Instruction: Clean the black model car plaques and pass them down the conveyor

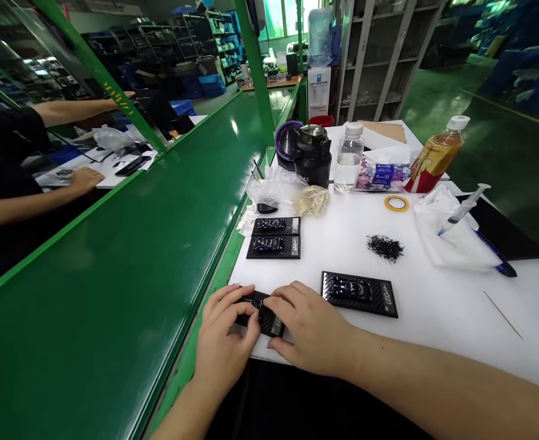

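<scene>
At the near left edge of the white table, my left hand [226,336] has its thumb and fingers curled round the left end of a small dark model car on a black base plate [266,325]. From the other side my right hand [313,330] grips the same piece, fingertips at the car and thumb low near the plate's front edge. Much of the car is hidden under my fingers. Just right of my right hand lies another model car [351,289] on a carbon-patterned plate with silver lettering. Two similar cars [272,224] [268,244] on plates sit further back.
Black slivers [385,247] lie mid-table, near a yellow tape roll [396,203]. A syringe [464,211] rests on white cloth [457,244]; a thin stick [503,315] lies right. Bottles and plastic bags stand behind. A green conveyor [127,293] runs left, with another person beyond.
</scene>
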A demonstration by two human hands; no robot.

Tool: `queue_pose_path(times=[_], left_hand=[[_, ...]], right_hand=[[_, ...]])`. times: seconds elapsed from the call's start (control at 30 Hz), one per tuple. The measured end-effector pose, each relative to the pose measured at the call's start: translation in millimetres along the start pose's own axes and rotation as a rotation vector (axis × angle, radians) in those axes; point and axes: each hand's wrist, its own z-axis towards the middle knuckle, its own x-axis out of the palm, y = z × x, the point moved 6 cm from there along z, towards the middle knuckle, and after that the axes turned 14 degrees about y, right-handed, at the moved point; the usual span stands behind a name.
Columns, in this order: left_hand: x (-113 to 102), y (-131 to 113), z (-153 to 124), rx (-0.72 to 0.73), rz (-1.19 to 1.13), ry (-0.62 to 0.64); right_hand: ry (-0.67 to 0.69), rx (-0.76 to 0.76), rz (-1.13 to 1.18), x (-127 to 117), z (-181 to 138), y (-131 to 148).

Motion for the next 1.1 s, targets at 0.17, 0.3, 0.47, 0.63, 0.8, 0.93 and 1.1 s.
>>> queue_pose_path(times=[0.17,0.3,0.47,0.63,0.8,0.93,1.1], left_hand=[[1.6,4.7,1.5,-0.003,0.005,-0.014],[0.8,6.6,1.4,-0.047,-0.046,0.0],[-0.5,3.4,-0.7,-0.164,-0.064,0.022],[-1.7,7.4,-6.7,-0.321,-0.165,0.016],[1.5,12.7,-9.6,-0.406,-0.304,0.096],[0.8,14.7,-10.1,-0.413,-0.297,0.071],[3.3,18.6,-11.1,-0.42,-0.277,0.027]], right_hand=[[0.014,0.023,-0.014,1.4,-4.1,-0.9],[0.019,0.01,-0.029,3.4,-5.1,2.5],[-0.046,-0.018,-0.063,10.3,-7.1,6.5],[-0.158,-0.087,-0.157,17.7,-8.1,7.6],[-0.279,-0.141,-0.297,16.7,-10.0,12.0],[-0.313,-0.147,-0.395,23.9,-8.6,12.0],[-0.292,-0.122,-0.433,32.5,-7.0,11.6]])
